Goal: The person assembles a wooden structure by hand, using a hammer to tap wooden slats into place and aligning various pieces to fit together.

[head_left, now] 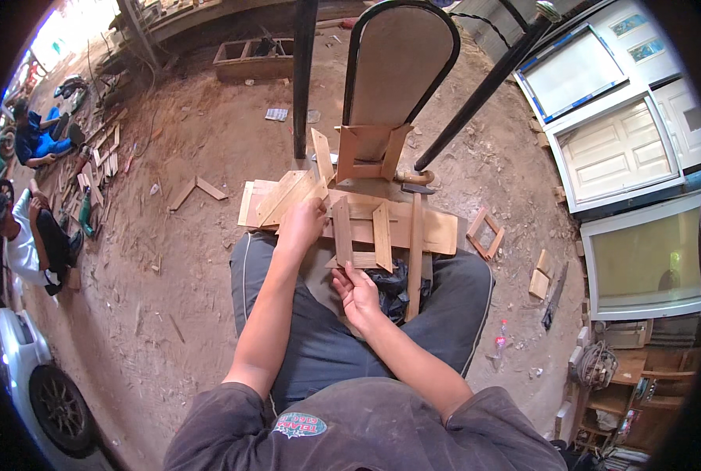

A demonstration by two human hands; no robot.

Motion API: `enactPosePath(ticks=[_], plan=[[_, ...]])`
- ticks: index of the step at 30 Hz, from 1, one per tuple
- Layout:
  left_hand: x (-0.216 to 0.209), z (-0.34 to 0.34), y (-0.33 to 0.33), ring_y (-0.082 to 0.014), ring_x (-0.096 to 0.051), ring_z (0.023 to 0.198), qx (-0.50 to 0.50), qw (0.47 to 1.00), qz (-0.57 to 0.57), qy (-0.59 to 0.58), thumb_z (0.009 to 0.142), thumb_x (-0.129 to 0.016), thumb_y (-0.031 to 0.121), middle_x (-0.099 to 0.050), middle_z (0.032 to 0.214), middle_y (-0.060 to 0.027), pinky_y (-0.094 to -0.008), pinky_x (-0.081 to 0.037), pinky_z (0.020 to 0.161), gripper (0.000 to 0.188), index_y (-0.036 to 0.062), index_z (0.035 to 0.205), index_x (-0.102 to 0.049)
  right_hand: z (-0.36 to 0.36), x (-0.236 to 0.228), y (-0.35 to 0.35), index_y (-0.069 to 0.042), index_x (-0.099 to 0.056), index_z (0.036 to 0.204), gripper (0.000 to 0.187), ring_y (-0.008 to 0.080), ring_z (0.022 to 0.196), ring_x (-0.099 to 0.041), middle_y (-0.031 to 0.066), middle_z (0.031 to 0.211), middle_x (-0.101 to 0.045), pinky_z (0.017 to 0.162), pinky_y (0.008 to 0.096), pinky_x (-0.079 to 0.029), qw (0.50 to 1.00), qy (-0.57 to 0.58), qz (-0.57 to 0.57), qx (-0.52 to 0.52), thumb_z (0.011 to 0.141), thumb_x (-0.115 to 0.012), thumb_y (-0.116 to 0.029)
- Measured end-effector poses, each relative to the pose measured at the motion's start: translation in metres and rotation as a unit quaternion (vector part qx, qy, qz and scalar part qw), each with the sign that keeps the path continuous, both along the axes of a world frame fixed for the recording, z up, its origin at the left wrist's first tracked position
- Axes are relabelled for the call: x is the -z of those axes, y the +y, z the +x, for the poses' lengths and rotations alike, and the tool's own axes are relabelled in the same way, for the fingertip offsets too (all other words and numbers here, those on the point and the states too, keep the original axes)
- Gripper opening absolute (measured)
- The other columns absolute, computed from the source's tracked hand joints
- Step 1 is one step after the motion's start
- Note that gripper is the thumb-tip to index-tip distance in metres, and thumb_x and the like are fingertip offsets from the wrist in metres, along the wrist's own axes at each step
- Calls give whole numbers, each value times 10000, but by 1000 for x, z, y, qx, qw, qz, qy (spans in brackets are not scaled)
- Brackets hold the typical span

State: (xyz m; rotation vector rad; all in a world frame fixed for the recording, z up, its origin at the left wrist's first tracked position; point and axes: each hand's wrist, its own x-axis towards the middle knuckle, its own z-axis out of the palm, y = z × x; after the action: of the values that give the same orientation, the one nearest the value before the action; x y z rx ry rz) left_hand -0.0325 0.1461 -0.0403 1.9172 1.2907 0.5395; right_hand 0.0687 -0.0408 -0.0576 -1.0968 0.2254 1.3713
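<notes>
My left hand (303,225) is closed on a short wooden strip (317,191), beside several pale strips (282,198) stacked on the left of a plank. This long plank (437,233) lies across my lap. Thumb and fingers of my right hand (356,297) pinch the near corner of a small wooden frame (342,228), whose sides have slanted ends. The frame's far side is hard to tell from the plank behind it. To its right lies a hammer (415,259), its wooden handle pointing toward me and its dark head at the plank's far edge.
Ahead stands a chair-like back panel (401,63) between black metal poles (304,86). A joined wooden frame (485,233) lies right, near wood blocks (539,284), a saw-like tool (555,297) and a bottle (500,337). An angled wood piece (198,193) lies left; two people sit beyond.
</notes>
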Motion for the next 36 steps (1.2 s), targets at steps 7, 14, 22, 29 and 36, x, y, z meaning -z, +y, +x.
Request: enactPosePath(ticks=[7, 14, 22, 29, 36], plan=[[-2, 0, -3, -349, -738, 833, -16, 998, 49, 28, 843, -770, 203, -736, 853, -211, -444, -560, 738, 240, 8, 972, -715, 0, 7, 2, -41, -604, 1060, 206, 207, 967, -735, 75, 1005, -700, 771, 291, -624, 1000, 10, 0, 7, 987, -716, -199], [-29, 3, -8, -363, -728, 812, -17, 998, -32, 56, 837, -811, 330, -728, 822, -213, -455, -547, 718, 346, 3, 887, -712, -2, 9, 2, -44, -612, 1058, 199, 204, 967, -733, 73, 1004, -700, 767, 288, -623, 1000, 25, 0, 6, 987, -716, -198], [-18, 9, -7, -360, -727, 751, -28, 998, -23, 44, 808, -842, 339, -714, 740, -194, -450, -547, 684, 373, -4, 829, -698, -3, 8, 2, -36, -607, 1086, 228, 200, 976, -728, 61, 1025, -691, 780, 297, -616, 1000, 20, -5, 0, 986, -721, -207], [-1, 12, -6, -365, -725, 770, -43, 998, 19, 34, 782, -869, 312, -719, 770, -189, -459, -547, 692, 359, 11, 874, -695, -4, 2, 3, -26, -625, 1094, 234, 208, 975, -730, 84, 1038, -712, 785, 307, -613, 1000, 23, -6, -5, 985, -720, -210], [-10, 21, -14, -341, -718, 871, -60, 995, 74, 6, 795, -853, 271, -721, 922, -175, -452, -552, 762, 385, 61, 1092, -730, -4, 1, 4, -28, -630, 1112, 238, 207, 972, -731, 86, 1035, -715, 787, 307, -613, 1000, 19, -16, -7, 987, -718, -210]])
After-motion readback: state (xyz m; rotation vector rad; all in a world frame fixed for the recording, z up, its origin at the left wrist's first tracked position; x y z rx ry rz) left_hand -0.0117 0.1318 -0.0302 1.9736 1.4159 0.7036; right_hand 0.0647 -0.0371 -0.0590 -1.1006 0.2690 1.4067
